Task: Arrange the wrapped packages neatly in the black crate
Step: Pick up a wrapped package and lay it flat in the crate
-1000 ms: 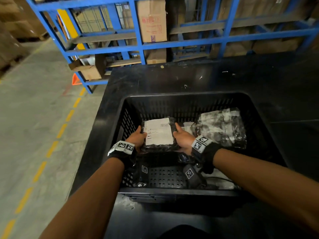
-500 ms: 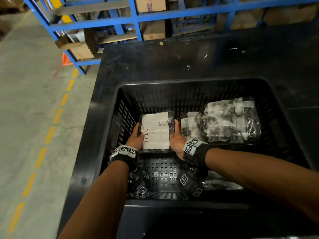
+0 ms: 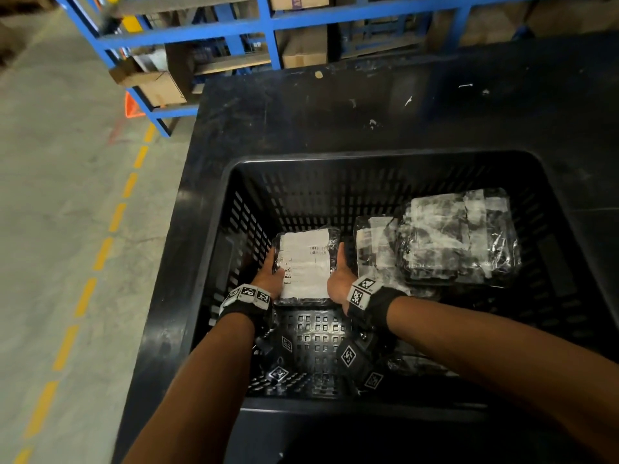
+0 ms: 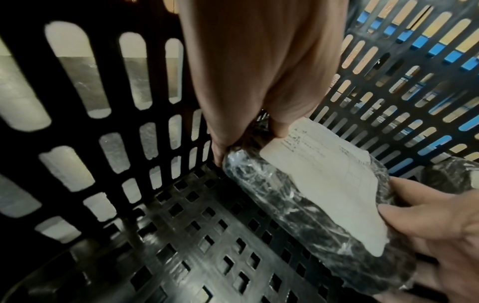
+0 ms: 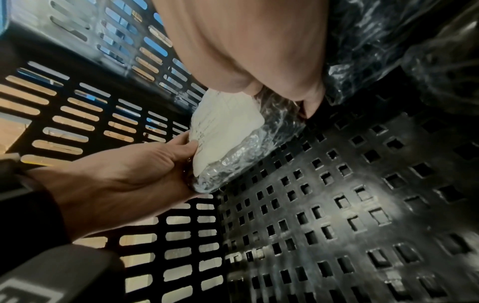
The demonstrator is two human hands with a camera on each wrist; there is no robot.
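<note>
A wrapped package (image 3: 306, 262) with a white label on dark shiny film lies low in the left half of the black crate (image 3: 382, 159), just above its perforated floor (image 4: 197, 235). My left hand (image 3: 268, 279) grips its left edge, thumb on top, and my right hand (image 3: 340, 279) grips its right edge. The wrist views show the package (image 4: 324, 184) (image 5: 225, 135) tilted, its near edge close to the floor. Other wrapped packages (image 3: 449, 239) lie stacked in the crate's right half, beside my right hand.
The crate sits on a black table (image 3: 335, 108). Its slotted left wall (image 3: 248, 226) is close to my left hand. Blue shelving (image 3: 268, 25) with cardboard boxes stands behind. A concrete floor with a dashed yellow line (image 3: 100, 252) lies to the left.
Both hands have lowered the labelled package deeper into the crate's left half, towards the floor. The head view has tipped further down over the crate.
</note>
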